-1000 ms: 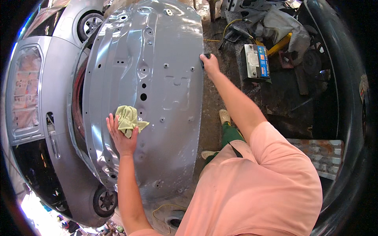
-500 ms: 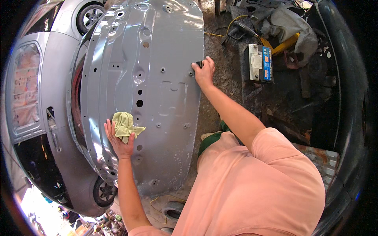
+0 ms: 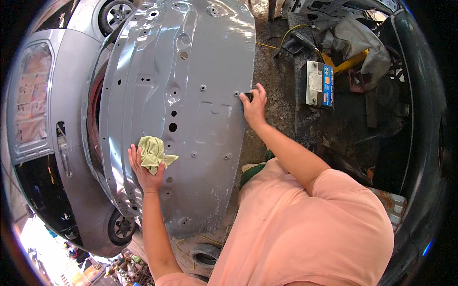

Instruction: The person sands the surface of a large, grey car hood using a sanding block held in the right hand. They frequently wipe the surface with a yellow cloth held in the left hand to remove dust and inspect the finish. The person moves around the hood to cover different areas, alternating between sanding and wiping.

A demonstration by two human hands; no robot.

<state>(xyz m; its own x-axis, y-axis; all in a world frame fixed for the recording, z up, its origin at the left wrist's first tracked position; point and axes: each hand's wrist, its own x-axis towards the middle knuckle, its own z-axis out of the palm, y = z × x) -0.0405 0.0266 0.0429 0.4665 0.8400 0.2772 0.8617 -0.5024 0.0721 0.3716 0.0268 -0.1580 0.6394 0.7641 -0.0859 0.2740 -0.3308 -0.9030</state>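
A large grey metal car panel, with several holes and stamped ridges, lies before me. My left hand rests on its left part, fingers and thumb around a crumpled yellow-green cloth that lies against the panel. At the panel's right edge, my right hand pinches a small, thin dark piece; its kind is mostly hidden by the fingers. The thumb of that hand is beside a small raised fitting on the panel.
A silver-grey car stands close along the left. To the right are a car battery, a power tool with a yellow cord, and a grey cloth sheet. A tyre lies at the panel's near end.
My right hand has slid nearer to me along the panel's right edge, from beyond the raised fitting to beside it. My left hand and the cloth stay in place. The view has shifted slightly.
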